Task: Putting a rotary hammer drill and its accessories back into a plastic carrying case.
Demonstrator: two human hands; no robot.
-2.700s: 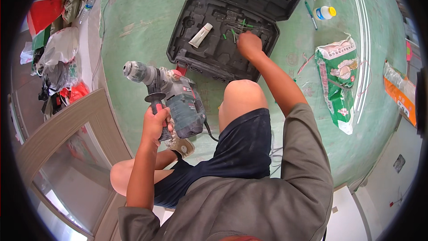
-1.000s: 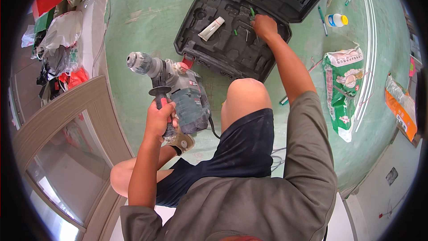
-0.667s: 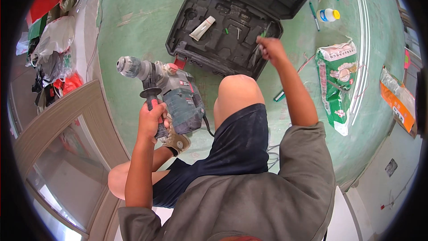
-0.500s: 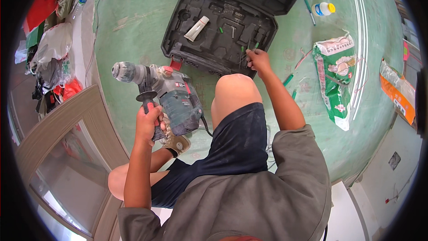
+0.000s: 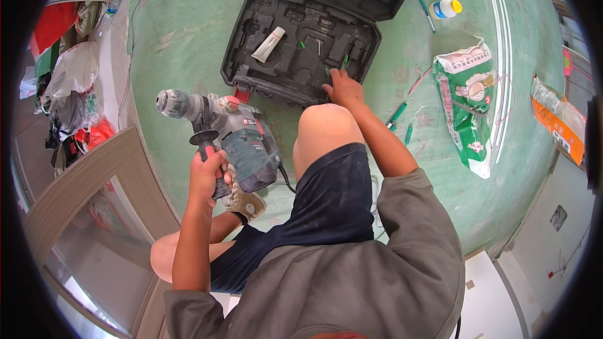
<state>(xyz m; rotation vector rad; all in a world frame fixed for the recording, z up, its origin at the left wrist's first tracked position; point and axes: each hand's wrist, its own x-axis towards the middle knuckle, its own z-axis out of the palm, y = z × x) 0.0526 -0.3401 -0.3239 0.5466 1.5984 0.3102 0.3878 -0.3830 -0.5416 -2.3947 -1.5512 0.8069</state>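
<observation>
My left hand (image 5: 210, 169) grips the black-and-red side handle of a dusty grey-green rotary hammer (image 5: 248, 157), whose chuck (image 5: 175, 105) points left. At the lower right of the open black tool case (image 5: 248, 63), my right hand (image 5: 341, 88) has its fingers closed on thin rods with green parts (image 5: 345, 63), partly hidden. In the case lie a white tube (image 5: 267, 44), a small green piece (image 5: 303, 46) and a short thin metal piece (image 5: 318, 48). My raised knee (image 5: 323, 125) is just below the case.
The floor has a green covering (image 5: 169, 56). Right: capped bottle (image 5: 444, 9), pens (image 5: 397, 114), green-and-white bag (image 5: 465, 107), white strips, orange bag (image 5: 559, 125). Left: wood-framed glass door (image 5: 81, 188), piled plastic bags (image 5: 69, 75), water bottle (image 5: 113, 5). A cord runs along the left.
My right hand has moved from inside the case toward its lower edge, down and leftward, with the thin rods in it. My left hand still holds the rotary hammer in much the same place.
</observation>
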